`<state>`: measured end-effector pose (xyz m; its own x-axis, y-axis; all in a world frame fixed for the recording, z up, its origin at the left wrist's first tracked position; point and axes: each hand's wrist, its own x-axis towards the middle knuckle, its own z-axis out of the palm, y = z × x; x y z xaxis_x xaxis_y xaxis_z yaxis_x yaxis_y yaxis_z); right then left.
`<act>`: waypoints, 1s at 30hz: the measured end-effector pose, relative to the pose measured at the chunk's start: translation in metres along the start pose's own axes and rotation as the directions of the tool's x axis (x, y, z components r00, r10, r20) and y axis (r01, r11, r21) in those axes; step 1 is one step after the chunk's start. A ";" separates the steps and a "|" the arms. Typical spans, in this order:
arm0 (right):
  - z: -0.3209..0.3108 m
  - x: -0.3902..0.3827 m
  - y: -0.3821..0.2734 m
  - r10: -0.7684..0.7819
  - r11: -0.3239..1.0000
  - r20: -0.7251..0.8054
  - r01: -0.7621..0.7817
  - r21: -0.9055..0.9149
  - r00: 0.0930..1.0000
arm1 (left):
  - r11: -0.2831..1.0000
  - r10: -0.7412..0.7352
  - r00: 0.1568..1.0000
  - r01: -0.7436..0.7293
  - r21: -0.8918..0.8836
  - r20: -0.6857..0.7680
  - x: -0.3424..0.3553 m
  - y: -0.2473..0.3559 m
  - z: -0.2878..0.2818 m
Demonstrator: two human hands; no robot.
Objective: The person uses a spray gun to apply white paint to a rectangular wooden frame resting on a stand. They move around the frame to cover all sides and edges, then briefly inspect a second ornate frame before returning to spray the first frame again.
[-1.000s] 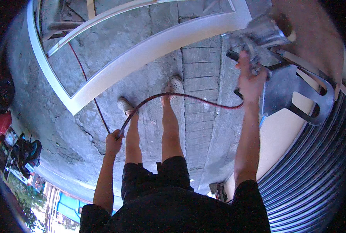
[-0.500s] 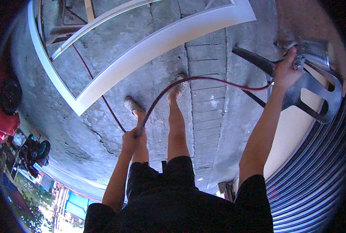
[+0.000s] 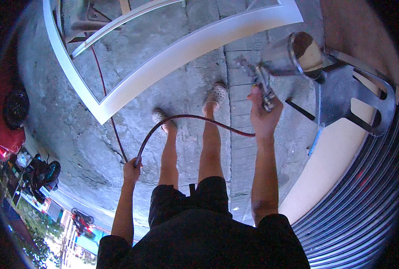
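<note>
My right hand (image 3: 265,119) is closed round a metal spray gun (image 3: 263,87), raised over the floor to the right of my feet. A silvery paint cup (image 3: 282,56) is joined to the gun and tilts so its round end faces right. A dark red hose (image 3: 181,116) runs from beside my right hand in an arc to my left hand (image 3: 131,171), which grips it low on the left. Beyond that hand the hose goes on up under a white frame (image 3: 163,67), whose near edge lies across the view ahead of me.
A dark metal stool (image 3: 338,96) stands at the right by a pale panel (image 3: 329,152) and a ribbed shutter (image 3: 365,201). A red car (image 3: 4,121) and a parked motorbike (image 3: 38,177) are at the left. Cracked concrete floor (image 3: 78,112) lies underfoot.
The spray gun has come away from the stool and moved left with my right hand. My left hand, still on the hose, has shifted left and closer. A red motorbike now shows at lower left.
</note>
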<state>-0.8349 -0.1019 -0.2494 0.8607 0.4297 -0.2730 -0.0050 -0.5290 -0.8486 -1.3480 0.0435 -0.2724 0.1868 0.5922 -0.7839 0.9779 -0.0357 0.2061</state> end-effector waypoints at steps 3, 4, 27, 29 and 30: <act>0.010 -0.027 -0.017 -0.021 0.996 0.116 0.030 -0.081 0.993 | 0.996 -0.088 0.995 0.088 -0.019 0.038 0.001 -0.008 -0.003; 0.014 -0.036 -0.024 -0.024 0.994 0.151 0.039 -0.100 0.988 | 0.993 -0.115 0.992 0.117 -0.033 0.056 0.002 -0.006 -0.004; -0.141 0.199 0.048 -0.122 0.979 -0.386 0.047 -0.198 0.915 | 0.971 0.238 0.966 -0.238 -0.014 0.103 0.025 0.157 0.047; -0.160 0.218 0.054 -0.188 0.959 -0.487 0.053 -0.277 0.853 | 0.971 0.236 0.957 -0.240 0.004 0.169 0.027 0.159 0.055; -0.166 0.222 0.054 -0.224 0.950 -0.546 0.056 -0.307 0.807 | 0.961 0.191 0.961 -0.224 0.161 0.201 0.025 0.181 0.052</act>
<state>-0.5593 -0.1566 -0.2803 0.9739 0.0655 0.2174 0.1996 -0.7033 -0.6823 -1.1614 0.0104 -0.2850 0.3850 0.4007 -0.8314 0.9131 -0.2964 0.2800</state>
